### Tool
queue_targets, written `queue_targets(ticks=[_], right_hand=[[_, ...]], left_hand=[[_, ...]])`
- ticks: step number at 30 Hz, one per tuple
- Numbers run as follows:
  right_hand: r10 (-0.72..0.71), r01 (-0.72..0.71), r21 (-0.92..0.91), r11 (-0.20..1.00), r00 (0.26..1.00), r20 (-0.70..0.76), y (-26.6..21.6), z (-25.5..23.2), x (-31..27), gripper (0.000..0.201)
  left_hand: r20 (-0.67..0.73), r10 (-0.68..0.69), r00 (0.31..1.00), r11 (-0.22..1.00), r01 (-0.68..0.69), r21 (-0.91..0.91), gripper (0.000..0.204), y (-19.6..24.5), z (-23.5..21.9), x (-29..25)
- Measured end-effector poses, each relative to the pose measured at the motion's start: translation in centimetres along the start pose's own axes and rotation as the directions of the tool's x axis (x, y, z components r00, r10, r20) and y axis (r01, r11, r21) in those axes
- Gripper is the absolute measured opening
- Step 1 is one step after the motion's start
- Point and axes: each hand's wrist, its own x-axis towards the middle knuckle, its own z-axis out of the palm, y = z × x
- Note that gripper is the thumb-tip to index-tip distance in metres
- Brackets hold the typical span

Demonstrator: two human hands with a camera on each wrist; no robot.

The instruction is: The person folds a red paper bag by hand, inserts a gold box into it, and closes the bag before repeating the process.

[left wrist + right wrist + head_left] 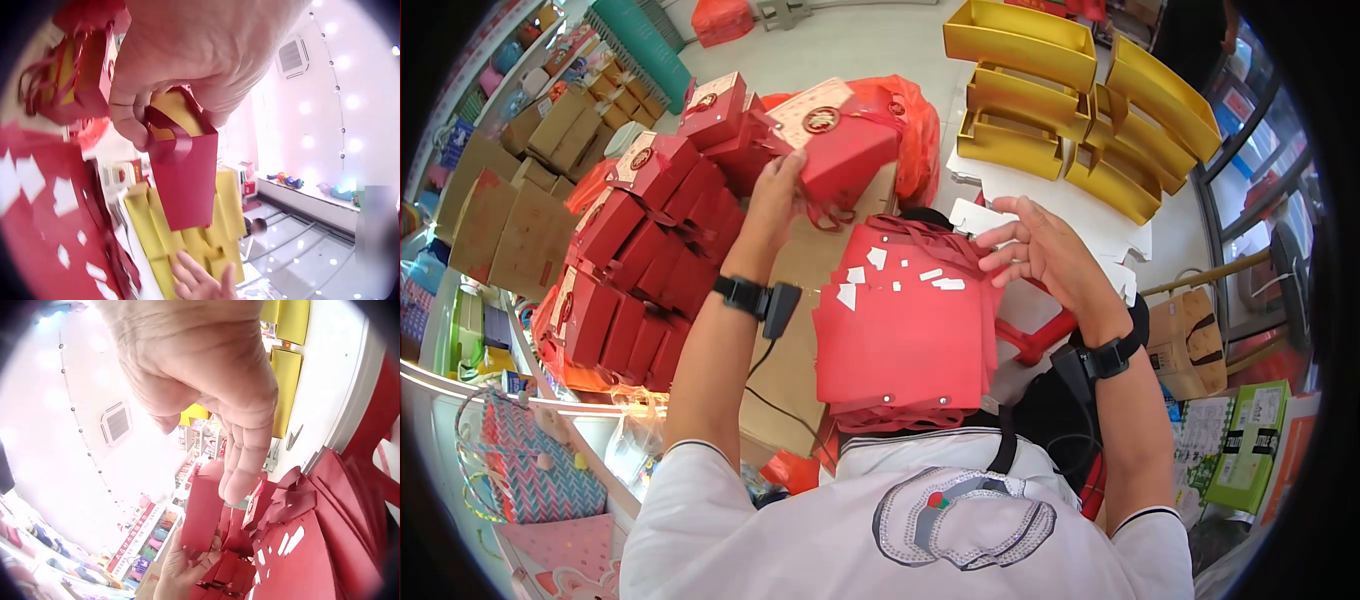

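Note:
My left hand [778,195] grips a red gift box [852,155] by its near end, raised beside the piled boxes. The box has a pale patterned panel with a round dark red emblem. In the left wrist view the fingers curl over its top edge near a looped red ribbon [174,140], and the inside looks gold. My right hand [1055,255] is held in the air with fingers spread and nothing in it. Below and left of that hand lies a stack of flat red box sheets [900,350] on the person's lap, with several small white scraps [877,258] on top.
Finished-looking red boxes [640,245] are piled at the left. Several gold trays [1025,95] stand at the back right on a white surface [1010,185]. Cardboard boxes [530,240] and shelves fill the far left. A black cable [800,420] hangs from the left wrist camera.

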Motion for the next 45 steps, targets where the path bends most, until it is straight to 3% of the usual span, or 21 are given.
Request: queue_targets(ticks=[2, 9, 12, 14, 17, 20, 24, 30, 32, 36, 39, 42, 45], right_hand=[[0.036, -0.036, -0.019, 0.999, 0.999, -0.025, 0.2, 0.0, -0.4, 0.069], [0.068, -0.071, -0.036, 0.997, 0.995, -0.066, 0.2, -1.2, -2.6, 0.067], [0.093, -0.105, -0.099, 0.99, 0.989, -0.117, 0.7, -2.0, -3.7, 0.059], [0.121, -0.141, -0.171, 0.975, 0.985, -0.123, 1.8, -3.0, -4.2, 0.052], [0.146, -0.163, -0.272, 0.948, 0.986, -0.082, 3.1, -3.0, -5.1, 0.042], [0.158, -0.162, -0.247, 0.955, 0.987, -0.037, 4.3, -2.0, -5.6, 0.039], [0.203, -0.197, -0.211, 0.957, 0.979, 0.006, 6.5, -1.0, -4.8, 0.039], [0.233, -0.226, -0.293, 0.929, 0.972, -0.01, 8.2, -0.1, -3.9, 0.038], [0.163, -0.161, -0.41, 0.898, 0.986, -0.028, 7.6, 0.5, -4.3, 0.037], [0.139, -0.155, -0.489, 0.859, 0.988, -0.068, 7.1, 1.4, -5.2, 0.039], [0.123, -0.16, -0.499, 0.852, 0.987, -0.107, 6.5, 1.7, -5.9, 0.042], [0.124, -0.166, -0.515, 0.841, 0.986, -0.115, 6.3, 1.8, -6.2, 0.044], [0.109, -0.157, -0.526, 0.836, 0.987, -0.122, 6.2, 1.8, -6.1, 0.044]], left_hand=[[-0.125, 0.076, 0.989, 0.997, -0.076, 0.006, 0.054, -3.5, -3.8, 5.3], [-0.126, -0.061, 0.99, 0.996, 0.068, 0.051, 0.05, -3.0, -2.6, 8.3], [-0.084, -0.139, 0.987, 0.98, 0.149, 0.132, 0.05, -3.5, -3.3, 8.6], [-0.136, -0.092, 0.986, 0.945, 0.13, 0.299, 0.053, -4.9, -5.6, 9.4], [-0.197, 0.013, 0.98, 0.868, 0.087, 0.489, 0.051, -1.1, -3.6, 3.8], [0.029, -0.256, 0.966, 0.774, 0.186, 0.605, 0.057, -0.1, -3.6, -1.9], [0.08, -0.486, 0.87, 0.488, 0.194, 0.851, 0.06, -1.5, -2.6, -10.4], [-0.018, -0.275, 0.961, 0.657, 0.202, 0.726, 0.054, -2.1, -0.6, -17.6], [0.033, -0.086, 0.996, 0.64, 0.03, 0.768, 0.052, -3.8, -1.6, -18.0], [0.124, 0.183, 0.975, 0.514, -0.202, 0.833, 0.05, -2.0, 0.0, -18.7], [0.082, 0.169, 0.982, 0.56, -0.164, 0.812, 0.051, -0.3, 1.5, -19.3], [0.07, 0.105, 0.992, 0.537, -0.115, 0.836, 0.053, -0.6, 2.2, -19.5], [0.056, 0.115, 0.992, 0.601, -0.114, 0.791, 0.055, -2.0, 2.2, -19.2]])
